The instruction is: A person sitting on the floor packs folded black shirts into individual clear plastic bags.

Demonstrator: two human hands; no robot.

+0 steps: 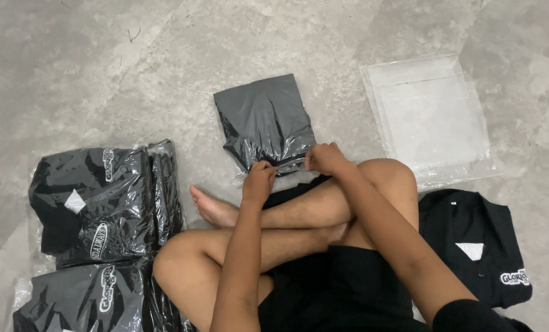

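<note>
**op:** Black folded shirt in a clear plastic bag is what I'm working on right now. It's lying on the grey floor just past my crossed legs, and everything else I'll place relative to that bag. My left hand and right hand are both at its near edge, fingers pinched together on the open flap of the plastic. Looks to me like the shirt is fully inside and only the closing of that edge is left.

**reply:** so how deep into the pile are you?

**op:** Judging by what's lying around: well off to the left of the bag there's a stack of bagged black shirts, at least three, so those seem done. To the right of the bag sit the empty clear bags, flat on the floor, a few layers I think, can't count them. Nearer to me and right of the bag is an unbagged black shirt, folded, white print showing. So one being sealed, at least one to go, maybe more out of view.
</note>
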